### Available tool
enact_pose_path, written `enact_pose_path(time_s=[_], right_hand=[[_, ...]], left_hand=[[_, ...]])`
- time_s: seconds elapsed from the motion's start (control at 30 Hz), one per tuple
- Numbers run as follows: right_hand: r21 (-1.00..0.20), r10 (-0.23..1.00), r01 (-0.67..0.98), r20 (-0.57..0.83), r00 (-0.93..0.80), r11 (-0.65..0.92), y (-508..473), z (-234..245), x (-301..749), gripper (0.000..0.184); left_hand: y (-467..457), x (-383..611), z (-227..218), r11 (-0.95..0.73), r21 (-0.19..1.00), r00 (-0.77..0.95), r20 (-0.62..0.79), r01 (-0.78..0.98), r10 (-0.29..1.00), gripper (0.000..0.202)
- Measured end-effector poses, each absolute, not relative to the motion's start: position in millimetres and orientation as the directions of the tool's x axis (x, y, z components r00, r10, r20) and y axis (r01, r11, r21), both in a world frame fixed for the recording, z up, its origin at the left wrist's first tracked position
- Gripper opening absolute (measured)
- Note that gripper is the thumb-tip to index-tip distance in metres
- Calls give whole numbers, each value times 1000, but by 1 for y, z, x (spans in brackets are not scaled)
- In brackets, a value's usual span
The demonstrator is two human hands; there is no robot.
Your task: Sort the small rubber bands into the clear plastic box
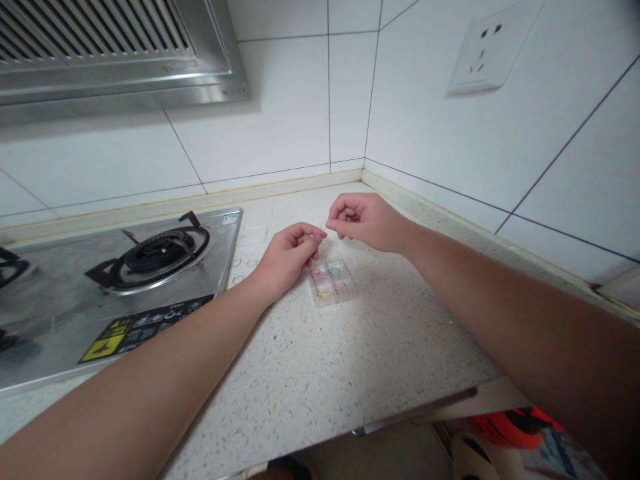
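My left hand (293,253) is closed in a pinch just above a clear compartment box (333,300); whatever its fingertips hold is too small to make out. Close by on the right, my right hand (363,217) pinches thumb against forefinger. A faint thin ring (323,225) shows at its fingertips, apparently held there. Small bands or rings in pink, green and yellow lie sorted by colour in the box's compartments. Several thin loops (237,263) rest on the counter left of my left hand, partly hidden by it.
A steel gas hob (55,287) with a black burner occupies the left. Beyond the loops lies a clear flat lid-like piece (253,235). The speckled counter (320,373) meets white tiled walls, with a socket (493,50) on the right and a range hood (210,73) above.
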State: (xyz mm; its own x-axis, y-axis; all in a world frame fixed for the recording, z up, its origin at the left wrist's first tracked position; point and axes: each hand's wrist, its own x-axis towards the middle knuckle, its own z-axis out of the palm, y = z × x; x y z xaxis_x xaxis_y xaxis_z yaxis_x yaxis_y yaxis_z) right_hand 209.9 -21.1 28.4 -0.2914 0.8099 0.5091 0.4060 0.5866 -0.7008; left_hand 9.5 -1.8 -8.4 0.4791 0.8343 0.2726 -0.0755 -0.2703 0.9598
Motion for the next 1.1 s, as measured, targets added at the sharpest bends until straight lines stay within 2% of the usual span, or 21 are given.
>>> enact_pose_path(time_s=[0.23, 0.43, 0.73, 1.1], right_hand=[[-825, 848, 220, 470, -246, 521, -24, 33, 207, 14], [-869, 859, 102, 450, -245, 484, -24, 33, 207, 16], [-876, 856, 83, 438, -275, 475, -24, 33, 206, 9], [-864, 846, 99, 450, -287, 493, -25, 34, 207, 9]], left_hand=[[-1, 9, -9, -271, 960, 486, 267, -64, 832, 16], [0, 9, -10, -274, 960, 489, 265, -56, 831, 16], [-1, 9, -8, -266, 963, 487, 257, -52, 835, 17], [1, 8, -10, -285, 958, 499, 268, -45, 824, 16]])
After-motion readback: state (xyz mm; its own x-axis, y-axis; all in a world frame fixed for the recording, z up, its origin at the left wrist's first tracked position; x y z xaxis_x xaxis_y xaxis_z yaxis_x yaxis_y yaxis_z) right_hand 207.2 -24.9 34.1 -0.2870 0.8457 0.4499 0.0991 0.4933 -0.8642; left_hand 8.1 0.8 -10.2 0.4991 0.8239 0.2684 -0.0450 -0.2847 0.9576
